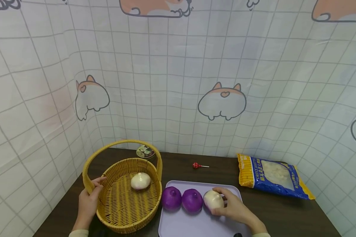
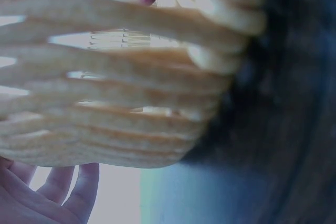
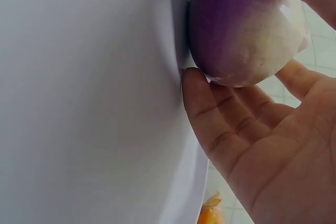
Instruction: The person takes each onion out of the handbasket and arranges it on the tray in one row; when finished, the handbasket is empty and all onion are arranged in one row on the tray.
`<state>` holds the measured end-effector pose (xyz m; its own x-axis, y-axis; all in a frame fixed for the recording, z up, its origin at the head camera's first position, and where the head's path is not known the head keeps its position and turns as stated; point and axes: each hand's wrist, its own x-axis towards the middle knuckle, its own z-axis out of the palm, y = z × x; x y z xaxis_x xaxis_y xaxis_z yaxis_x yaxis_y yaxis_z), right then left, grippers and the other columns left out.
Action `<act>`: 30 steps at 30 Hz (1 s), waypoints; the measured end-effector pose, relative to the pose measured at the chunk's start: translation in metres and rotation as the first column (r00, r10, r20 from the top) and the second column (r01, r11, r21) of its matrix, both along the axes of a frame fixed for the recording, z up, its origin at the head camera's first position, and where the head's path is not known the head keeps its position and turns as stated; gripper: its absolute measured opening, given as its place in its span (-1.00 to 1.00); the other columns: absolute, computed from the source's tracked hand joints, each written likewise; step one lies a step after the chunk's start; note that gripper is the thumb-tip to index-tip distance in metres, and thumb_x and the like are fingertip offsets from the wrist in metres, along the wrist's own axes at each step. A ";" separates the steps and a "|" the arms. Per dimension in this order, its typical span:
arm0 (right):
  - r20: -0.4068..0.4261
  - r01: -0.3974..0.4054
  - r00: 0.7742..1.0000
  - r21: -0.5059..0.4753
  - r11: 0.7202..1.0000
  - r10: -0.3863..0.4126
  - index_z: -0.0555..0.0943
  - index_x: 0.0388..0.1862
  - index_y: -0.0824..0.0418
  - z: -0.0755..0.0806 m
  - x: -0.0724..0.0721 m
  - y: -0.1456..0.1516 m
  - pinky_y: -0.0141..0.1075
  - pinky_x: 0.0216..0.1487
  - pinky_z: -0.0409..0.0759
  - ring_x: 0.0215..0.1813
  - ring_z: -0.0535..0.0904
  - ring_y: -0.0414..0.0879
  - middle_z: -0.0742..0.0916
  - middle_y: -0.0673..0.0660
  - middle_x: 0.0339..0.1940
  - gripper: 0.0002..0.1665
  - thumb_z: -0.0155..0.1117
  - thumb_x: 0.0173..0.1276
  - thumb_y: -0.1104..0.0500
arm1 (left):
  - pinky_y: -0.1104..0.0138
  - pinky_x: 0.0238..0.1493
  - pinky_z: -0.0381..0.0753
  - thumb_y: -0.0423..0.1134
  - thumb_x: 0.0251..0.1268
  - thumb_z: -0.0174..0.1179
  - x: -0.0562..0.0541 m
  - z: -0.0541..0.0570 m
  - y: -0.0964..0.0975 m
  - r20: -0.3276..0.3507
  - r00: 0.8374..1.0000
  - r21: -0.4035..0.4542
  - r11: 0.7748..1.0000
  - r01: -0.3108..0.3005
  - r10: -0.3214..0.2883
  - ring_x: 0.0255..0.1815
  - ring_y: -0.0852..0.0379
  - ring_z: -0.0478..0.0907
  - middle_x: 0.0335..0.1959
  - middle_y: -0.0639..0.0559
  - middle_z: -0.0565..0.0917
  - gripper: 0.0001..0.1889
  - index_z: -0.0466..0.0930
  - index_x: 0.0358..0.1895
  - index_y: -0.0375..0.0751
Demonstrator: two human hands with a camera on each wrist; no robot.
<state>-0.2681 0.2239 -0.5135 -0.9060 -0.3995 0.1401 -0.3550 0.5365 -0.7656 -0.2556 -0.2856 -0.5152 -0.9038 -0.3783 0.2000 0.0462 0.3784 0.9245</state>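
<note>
My left hand holds the yellow woven basket at its left rim, by the foot of the arched handle. In the left wrist view, the fingers reach to the edge of the woven wall, their tips hidden. A white turnip lies inside the basket. Over the lilac tray, my right hand grips a white-and-purple turnip between thumb and fingers. Its purple side faces the tray in the right wrist view. Two purple turnips sit in a row to its left.
A red lollipop lies behind the tray. At the back right is a blue-and-yellow bag of pasta. A round patterned tin stands behind the basket. A curtain with a grid print closes off the table's far side.
</note>
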 end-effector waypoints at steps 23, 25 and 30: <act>0.039 0.039 0.998 0.032 0.999 -0.040 0.24 0.45 0.29 0.002 0.001 0.004 -0.21 -0.05 0.64 0.11 0.53 0.19 0.41 0.43 0.34 0.09 0.58 0.04 -0.02 | 0.67 -0.05 0.32 -0.10 0.55 -0.06 0.000 -0.001 0.000 -0.019 1.000 -0.009 1.000 -0.006 0.006 0.30 0.00 0.37 0.21 -0.11 0.59 -0.69 0.42 -0.11 -0.35; 0.017 0.082 0.996 0.046 0.996 -0.083 0.26 0.46 0.26 0.005 0.001 0.002 -0.14 -0.03 0.64 0.13 0.51 0.23 0.41 0.39 0.36 0.09 0.59 0.03 -0.04 | 0.66 -0.04 0.31 -0.11 0.55 -0.06 0.000 -0.002 0.000 -0.026 1.000 -0.001 1.000 -0.004 0.004 0.31 -0.01 0.37 0.20 -0.12 0.59 -0.70 0.42 -0.11 -0.35; -0.115 0.208 0.974 0.105 0.973 -0.196 0.37 0.39 0.17 0.016 0.006 -0.004 0.04 0.10 0.56 0.19 0.49 0.22 0.45 0.25 0.34 -0.08 0.52 0.11 -0.09 | 0.60 0.00 0.32 -0.12 0.55 -0.06 0.000 -0.002 0.000 -0.029 1.000 0.006 1.000 -0.001 0.001 0.32 -0.01 0.37 0.20 -0.11 0.59 -0.70 0.43 -0.12 -0.35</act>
<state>-0.2617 0.2201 -0.4972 -0.9526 -0.2289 0.2005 -0.3040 0.6875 -0.6595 -0.2557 -0.2852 -0.5173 -0.8973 -0.3805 0.2240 0.0728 0.3728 0.9250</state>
